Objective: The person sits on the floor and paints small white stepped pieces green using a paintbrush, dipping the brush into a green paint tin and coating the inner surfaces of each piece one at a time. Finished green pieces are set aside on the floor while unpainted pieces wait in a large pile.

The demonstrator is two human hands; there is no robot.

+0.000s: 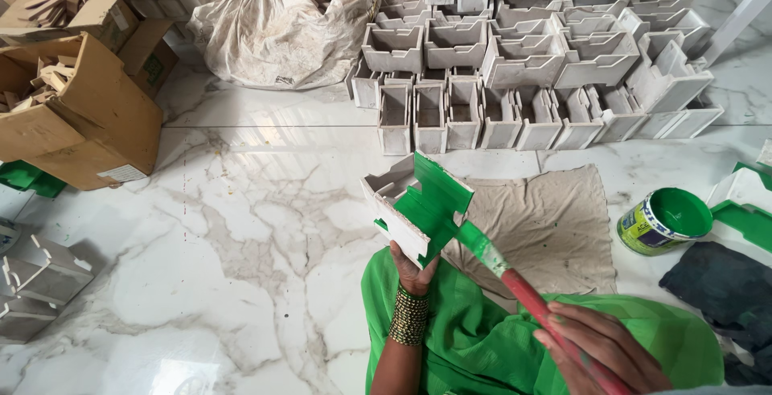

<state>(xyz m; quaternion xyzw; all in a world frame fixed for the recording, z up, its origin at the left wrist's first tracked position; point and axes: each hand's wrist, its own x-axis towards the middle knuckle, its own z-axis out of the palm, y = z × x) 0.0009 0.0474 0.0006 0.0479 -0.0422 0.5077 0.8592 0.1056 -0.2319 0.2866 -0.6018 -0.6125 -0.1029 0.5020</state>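
My left hand (pixel 413 270) holds up a small wooden box (pixel 414 206) from below; part of it is painted green and the rest is bare pale wood. My right hand (pixel 599 347) grips a red-handled paintbrush (pixel 515 278) whose green-coated bristles touch the box's green side. An open can of green paint (pixel 666 220) stands on the floor to the right. A beige cloth (pixel 547 226) lies on the marble floor under the brush. My lap is covered by green fabric (pixel 474 339).
Several unpainted boxes (pixel 523 65) are stacked in rows at the back. A white sack (pixel 277 29) and cardboard cartons (pixel 80 114) of wood pieces sit at the left. More bare boxes (pixel 36 278) lie at far left, a green-painted piece (pixel 744 202) and dark cloth (pixel 724 286) at right.
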